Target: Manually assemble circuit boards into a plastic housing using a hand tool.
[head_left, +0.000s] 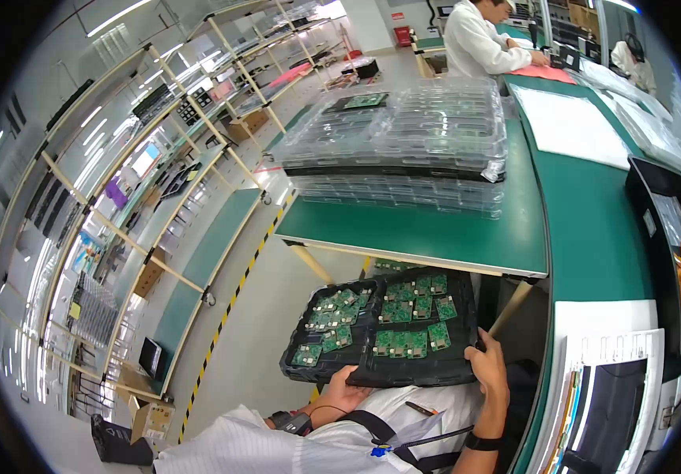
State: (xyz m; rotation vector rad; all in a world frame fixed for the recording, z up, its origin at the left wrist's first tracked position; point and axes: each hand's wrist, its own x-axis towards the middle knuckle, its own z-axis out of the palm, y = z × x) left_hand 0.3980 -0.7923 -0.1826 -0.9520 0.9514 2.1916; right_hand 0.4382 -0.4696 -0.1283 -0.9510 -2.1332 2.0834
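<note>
A black plastic tray rests over my lap, in front of the green bench. Its two halves carry several small green circuit boards, some in rows and some lying askew. My left hand grips the tray's near edge, left of its middle, with the fingers partly under the rim. At the near right corner my right hand is closed round the tray's side, thumb on top. Both wrists wear dark bands.
Stacked clear plastic trays stand on the green bench beyond. A black bin with orange strips sits far right, above a white rack. A person in white works at the back. Wheeled shelving lines the left.
</note>
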